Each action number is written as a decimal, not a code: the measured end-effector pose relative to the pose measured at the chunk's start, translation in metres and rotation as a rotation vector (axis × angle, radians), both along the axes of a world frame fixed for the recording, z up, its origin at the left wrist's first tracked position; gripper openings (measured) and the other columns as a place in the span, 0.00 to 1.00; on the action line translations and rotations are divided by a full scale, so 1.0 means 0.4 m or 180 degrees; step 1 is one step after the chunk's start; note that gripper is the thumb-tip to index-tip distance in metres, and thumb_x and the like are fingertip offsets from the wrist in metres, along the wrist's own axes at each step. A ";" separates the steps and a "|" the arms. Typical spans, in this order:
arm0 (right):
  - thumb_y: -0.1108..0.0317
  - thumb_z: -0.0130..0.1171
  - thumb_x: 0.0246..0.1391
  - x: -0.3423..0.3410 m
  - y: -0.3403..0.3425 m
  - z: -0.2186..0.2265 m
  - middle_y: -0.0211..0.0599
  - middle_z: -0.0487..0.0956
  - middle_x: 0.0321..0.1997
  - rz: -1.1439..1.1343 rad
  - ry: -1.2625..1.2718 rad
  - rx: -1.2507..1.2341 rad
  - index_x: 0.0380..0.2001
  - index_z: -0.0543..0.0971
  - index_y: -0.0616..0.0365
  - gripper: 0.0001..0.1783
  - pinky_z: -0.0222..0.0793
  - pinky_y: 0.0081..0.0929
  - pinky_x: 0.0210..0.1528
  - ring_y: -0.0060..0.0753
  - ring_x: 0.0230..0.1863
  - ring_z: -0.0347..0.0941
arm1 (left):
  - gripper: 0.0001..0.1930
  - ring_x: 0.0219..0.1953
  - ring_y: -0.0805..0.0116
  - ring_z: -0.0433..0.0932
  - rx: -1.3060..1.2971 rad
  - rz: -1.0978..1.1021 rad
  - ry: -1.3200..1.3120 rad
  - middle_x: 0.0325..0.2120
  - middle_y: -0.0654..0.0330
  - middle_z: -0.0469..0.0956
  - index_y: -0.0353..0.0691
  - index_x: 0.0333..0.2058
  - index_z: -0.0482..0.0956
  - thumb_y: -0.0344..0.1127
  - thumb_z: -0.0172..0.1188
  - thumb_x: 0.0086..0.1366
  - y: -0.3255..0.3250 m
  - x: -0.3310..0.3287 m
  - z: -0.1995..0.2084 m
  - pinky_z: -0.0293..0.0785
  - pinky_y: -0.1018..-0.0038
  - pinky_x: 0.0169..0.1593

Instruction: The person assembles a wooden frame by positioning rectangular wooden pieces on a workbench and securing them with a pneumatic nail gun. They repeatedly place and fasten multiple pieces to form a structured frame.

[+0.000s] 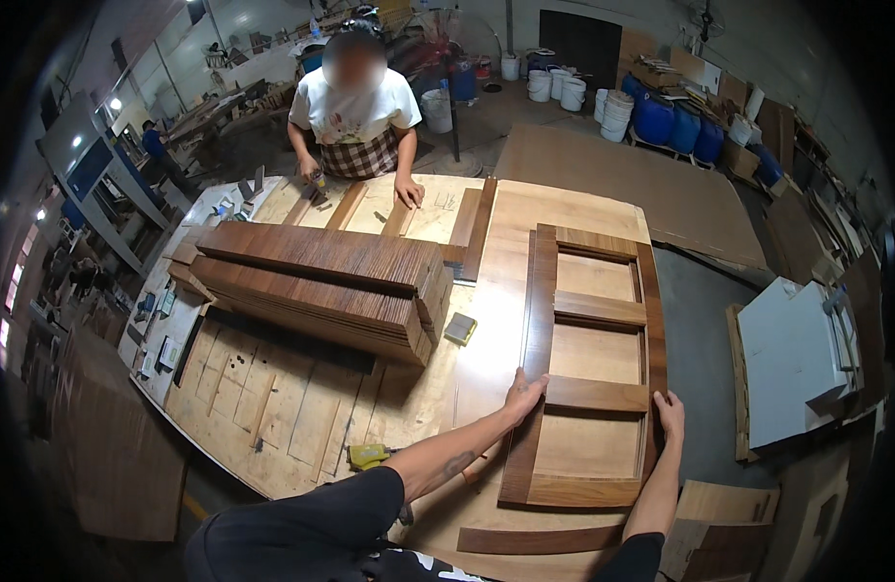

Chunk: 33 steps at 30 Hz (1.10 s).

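Note:
A ladder-like wooden frame [597, 307] with dark brown side rails and lighter crosspieces lies flat on the right part of the workbench [486, 388]. My left hand [527, 396] grips its left side rail, thumb and fingers at the edge. On the opposite side, my right hand [671, 415] curls around the outer edge of the right rail. A loose dark wood strip [540, 539] rests on the near end of the bench, below the frame. To the left of the frame sits a small yellow-and-grey block [459, 329].
A tall stack of dark brown boards [312, 281] occupies the bench's middle left. A yellow-green power tool [370, 456] lies near my left forearm. Across the bench, a co-worker [355, 116] handles boards and a tool. A white panel-like object [792, 349] stands beyond the right edge.

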State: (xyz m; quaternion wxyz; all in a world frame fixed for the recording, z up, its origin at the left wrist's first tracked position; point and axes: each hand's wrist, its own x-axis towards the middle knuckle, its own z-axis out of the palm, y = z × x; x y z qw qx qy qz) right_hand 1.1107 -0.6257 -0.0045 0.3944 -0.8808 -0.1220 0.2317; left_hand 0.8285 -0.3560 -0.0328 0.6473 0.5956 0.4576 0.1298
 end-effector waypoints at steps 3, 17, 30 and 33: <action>0.48 0.67 0.59 0.092 0.032 -0.050 0.53 0.74 0.68 -0.0438 -0.0073 0.0134 0.66 0.70 0.69 0.42 0.61 0.37 0.70 0.46 0.69 0.69 | 0.53 0.72 0.45 0.60 -0.0217 0.0134 0.0034 0.68 0.31 0.59 0.20 0.70 0.49 0.57 0.63 0.64 -0.016 0.037 0.022 0.56 0.67 0.72; 0.42 0.67 0.57 0.099 0.075 -0.005 0.48 0.77 0.64 -0.0562 0.0509 0.0375 0.61 0.77 0.65 0.40 0.60 0.35 0.69 0.38 0.67 0.69 | 0.56 0.70 0.52 0.63 -0.0134 0.0251 0.0301 0.68 0.37 0.62 0.24 0.73 0.43 0.59 0.65 0.66 -0.034 0.032 -0.026 0.57 0.66 0.71; 0.44 0.65 0.59 0.074 0.075 -0.003 0.49 0.79 0.62 -0.0360 0.0139 0.0319 0.61 0.77 0.65 0.38 0.65 0.33 0.65 0.41 0.64 0.73 | 0.56 0.76 0.46 0.51 -0.0405 0.0083 0.0440 0.73 0.34 0.51 0.23 0.72 0.45 0.63 0.61 0.66 -0.060 0.013 0.109 0.52 0.62 0.74; 0.45 0.65 0.57 0.069 0.030 -0.025 0.54 0.81 0.57 -0.0274 -0.0177 0.0159 0.59 0.78 0.64 0.36 0.70 0.38 0.62 0.49 0.60 0.77 | 0.51 0.73 0.49 0.57 -0.0397 0.0000 0.0217 0.70 0.35 0.58 0.23 0.71 0.51 0.61 0.61 0.67 -0.055 -0.013 0.092 0.56 0.61 0.72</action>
